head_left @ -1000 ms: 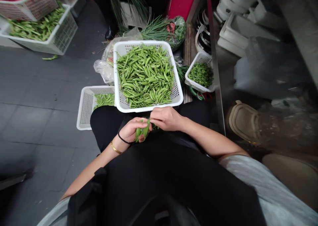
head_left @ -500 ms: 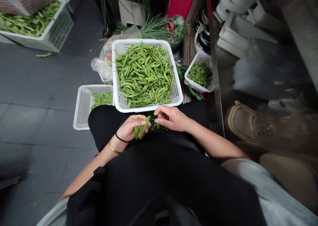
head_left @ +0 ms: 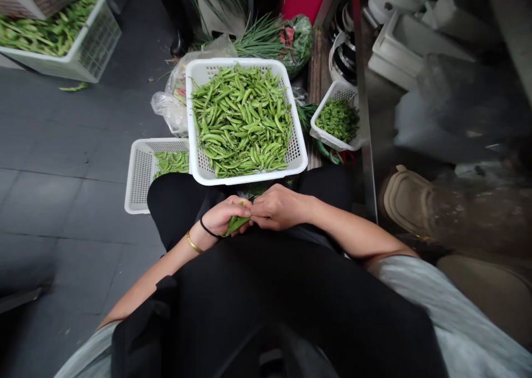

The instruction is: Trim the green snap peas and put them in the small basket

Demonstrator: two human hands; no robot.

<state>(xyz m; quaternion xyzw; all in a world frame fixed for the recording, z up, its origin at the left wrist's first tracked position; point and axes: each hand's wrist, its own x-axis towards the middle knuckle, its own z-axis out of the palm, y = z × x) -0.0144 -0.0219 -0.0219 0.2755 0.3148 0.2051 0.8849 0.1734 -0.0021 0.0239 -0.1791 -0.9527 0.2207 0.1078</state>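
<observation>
Near the big basket point(head_left: 249, 178), we are clasping pods point(head_left: 238, 223) in our left hand point(head_left: 226, 214), our right hand point(head_left: 279, 207) pinching one tip; we are risking drops if the left grip loosens.

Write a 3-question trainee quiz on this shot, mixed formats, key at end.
1. Which hand cradles the green pods?
2. True or false: more pods are visible in the large basket than in the smaller basket to its left.
3. The bracelet is: a) silver, b) red, c) gold.

Key: 1. The left hand. 2. True. 3. c.
</observation>
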